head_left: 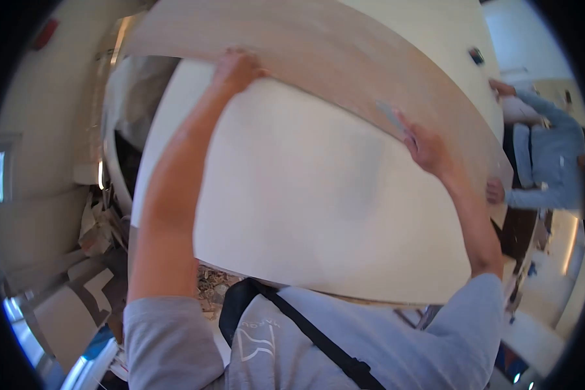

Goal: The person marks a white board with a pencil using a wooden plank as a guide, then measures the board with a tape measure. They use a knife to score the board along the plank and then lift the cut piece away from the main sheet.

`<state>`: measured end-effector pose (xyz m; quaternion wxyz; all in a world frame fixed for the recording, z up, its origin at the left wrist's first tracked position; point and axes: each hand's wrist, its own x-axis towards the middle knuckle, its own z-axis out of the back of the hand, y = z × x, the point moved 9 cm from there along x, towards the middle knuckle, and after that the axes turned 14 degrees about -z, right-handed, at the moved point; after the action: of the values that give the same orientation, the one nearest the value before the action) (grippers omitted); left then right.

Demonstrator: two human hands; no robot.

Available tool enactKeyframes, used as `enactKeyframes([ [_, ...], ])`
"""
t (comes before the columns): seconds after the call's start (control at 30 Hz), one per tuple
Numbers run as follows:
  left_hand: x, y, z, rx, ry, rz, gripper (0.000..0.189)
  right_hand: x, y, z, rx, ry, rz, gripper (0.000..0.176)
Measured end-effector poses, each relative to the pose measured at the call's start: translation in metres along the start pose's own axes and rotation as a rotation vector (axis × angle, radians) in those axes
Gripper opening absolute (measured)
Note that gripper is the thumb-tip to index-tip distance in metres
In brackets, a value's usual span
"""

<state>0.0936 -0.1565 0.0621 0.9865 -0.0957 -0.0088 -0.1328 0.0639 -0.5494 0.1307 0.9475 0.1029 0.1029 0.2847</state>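
Observation:
A long brownish board (344, 58) lies across a large white panel or tabletop (292, 195). My left hand (237, 68) is closed at the board's near edge, left of the middle, with its fingertips over the board. Further right, my right hand (426, 146) grips a thin, flat, greyish tool (390, 116) whose exact kind is blurred. The tool's end lies over the board near that same edge, and part of it is hidden in the hand.
A co-worker in a blue-grey top (552, 156) stands at the right, one hand (495, 190) at the board's right end. A small dark object (476, 56) sits on the white surface at the upper right. Wood scraps (214, 286) litter the floor below the near edge.

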Motion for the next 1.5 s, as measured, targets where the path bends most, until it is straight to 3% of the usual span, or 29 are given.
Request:
enactKeyframes([
  [0.1,-0.009,0.001,0.002,0.065,-0.162,0.052,0.032,0.043,0.062,-0.025,0.115,-0.084,0.145,0.059],
  [0.2,-0.017,0.022,0.007,-0.143,-0.123,0.029,0.023,0.087,0.136,-0.040,0.166,-0.050,0.191,0.059],
  [0.27,-0.017,0.075,-0.007,0.024,-0.106,-0.129,0.020,0.110,0.165,-0.051,0.164,0.008,0.167,0.058],
  [0.3,-0.019,0.097,-0.012,0.103,-0.095,-0.212,0.021,0.122,0.174,-0.058,0.167,0.036,0.163,0.057],
  [0.4,-0.080,0.139,0.048,0.052,-0.224,0.255,0.033,0.161,0.198,-0.075,0.086,0.160,0.087,0.057],
  [0.5,-0.099,0.156,0.036,-0.036,-0.412,0.161,0.049,0.197,0.230,-0.086,0.061,0.178,0.101,0.057],
  [0.6,-0.099,0.168,0.035,-0.073,-0.327,0.100,0.057,0.223,0.266,-0.091,0.012,0.176,0.119,0.057],
  [0.73,-0.101,0.167,0.040,-0.120,-0.346,0.094,0.052,0.250,0.311,-0.089,-0.084,0.154,0.153,0.053],
  [1.03,-0.101,0.169,0.041,-0.124,-0.322,0.094,0.043,0.281,0.337,-0.092,-0.185,0.026,0.342,0.050],
  [1.5,-0.098,0.174,0.035,-0.125,-0.328,0.122,0.042,0.279,0.339,-0.093,-0.215,0.053,0.292,0.049],
])
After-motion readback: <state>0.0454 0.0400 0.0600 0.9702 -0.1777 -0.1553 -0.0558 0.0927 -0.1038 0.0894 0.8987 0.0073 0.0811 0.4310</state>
